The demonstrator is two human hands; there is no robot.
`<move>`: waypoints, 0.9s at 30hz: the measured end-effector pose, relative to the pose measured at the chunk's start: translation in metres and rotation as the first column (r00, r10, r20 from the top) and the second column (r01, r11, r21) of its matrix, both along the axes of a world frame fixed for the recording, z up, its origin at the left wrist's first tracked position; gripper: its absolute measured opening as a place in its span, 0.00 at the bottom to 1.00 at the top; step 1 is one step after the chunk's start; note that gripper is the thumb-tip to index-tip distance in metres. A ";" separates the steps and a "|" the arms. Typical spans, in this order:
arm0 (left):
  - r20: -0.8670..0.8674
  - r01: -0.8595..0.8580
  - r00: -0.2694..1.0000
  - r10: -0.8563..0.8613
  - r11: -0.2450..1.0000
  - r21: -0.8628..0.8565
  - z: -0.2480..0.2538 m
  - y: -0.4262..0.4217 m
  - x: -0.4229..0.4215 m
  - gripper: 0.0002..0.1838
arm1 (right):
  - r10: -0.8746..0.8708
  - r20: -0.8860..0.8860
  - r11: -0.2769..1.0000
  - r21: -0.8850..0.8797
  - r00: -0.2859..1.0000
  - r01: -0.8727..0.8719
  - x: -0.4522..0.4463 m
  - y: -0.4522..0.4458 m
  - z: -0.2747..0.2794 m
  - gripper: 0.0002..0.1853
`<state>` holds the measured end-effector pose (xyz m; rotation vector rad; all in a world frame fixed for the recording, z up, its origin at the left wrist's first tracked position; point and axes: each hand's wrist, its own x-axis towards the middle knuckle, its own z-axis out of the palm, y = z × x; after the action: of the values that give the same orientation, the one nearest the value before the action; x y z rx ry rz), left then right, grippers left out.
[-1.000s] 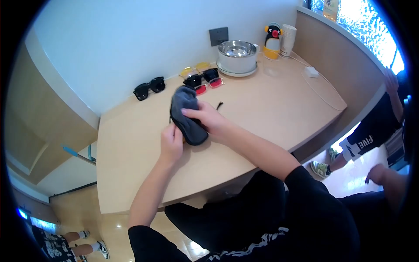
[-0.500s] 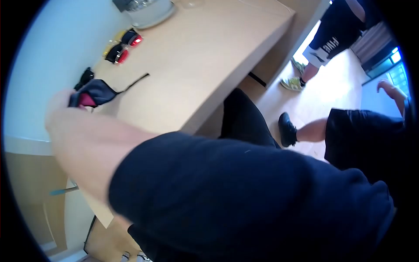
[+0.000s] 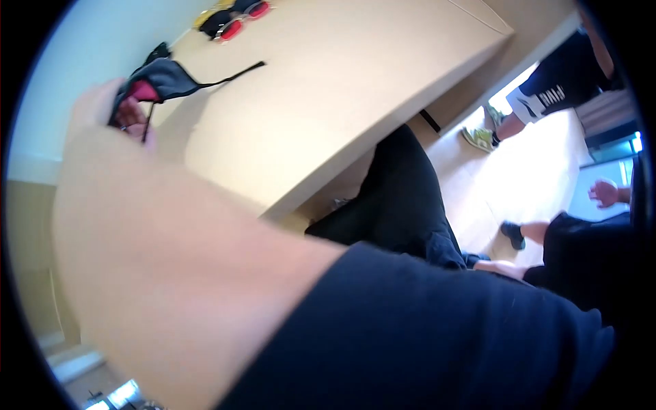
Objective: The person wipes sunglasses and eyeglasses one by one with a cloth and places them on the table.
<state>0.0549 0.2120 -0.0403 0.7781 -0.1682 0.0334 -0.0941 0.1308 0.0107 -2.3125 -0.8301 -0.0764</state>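
The pouch [image 3: 171,78] is hanging at the far left side of the table [image 3: 328,102], its gray outside folding around a red inside. One cord [image 3: 236,74] is trailing right from it over the table, and another is dangling beside curled fingers [image 3: 131,113] at the opening. The right hand [image 3: 99,104] is wrapping around the pouch's left side, blurred, so I can't tell how firmly it's gripping. Whether those fingers belong to the left hand, and how that hand is set, I can't tell. Black sunglasses [image 3: 156,57] are lying just behind the pouch; farther right, red-lensed glasses [image 3: 229,31] are sitting beside dark and yellow ones. Beyond the table at right, a person in dark clothing [image 3: 557,75] is standing, with another person's hand [image 3: 605,193] showing nearer.
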 end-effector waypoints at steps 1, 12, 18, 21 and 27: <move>0.004 -0.014 1.000 0.014 1.000 -0.016 -0.001 0.001 0.000 0.22 | -0.078 -0.042 0.997 -0.001 0.996 0.078 0.020 0.004 0.002 0.11; 0.263 -0.092 0.964 0.032 0.971 0.219 -0.025 -0.025 -0.006 0.20 | 0.270 -0.515 0.610 0.745 0.814 0.269 0.165 -0.077 0.010 0.19; 0.302 -0.178 0.953 -0.019 0.774 0.607 -0.014 -0.072 -0.044 0.13 | -0.002 -0.523 0.622 0.667 0.852 0.411 0.117 -0.151 0.003 0.18; 0.262 -0.071 0.961 -0.092 0.831 0.552 -0.006 -0.093 -0.056 0.12 | 0.082 -0.492 0.498 0.774 0.867 0.392 0.116 -0.170 -0.009 0.17; 0.328 -0.112 0.933 -0.149 0.746 0.656 -0.008 -0.085 -0.057 0.14 | 0.223 -0.539 0.186 0.841 0.812 0.507 0.127 -0.178 -0.028 0.21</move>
<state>-0.0025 0.1269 -0.0486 1.4988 -0.5658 0.1020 0.0327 -0.0475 -0.0170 -0.9589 -0.0480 0.0044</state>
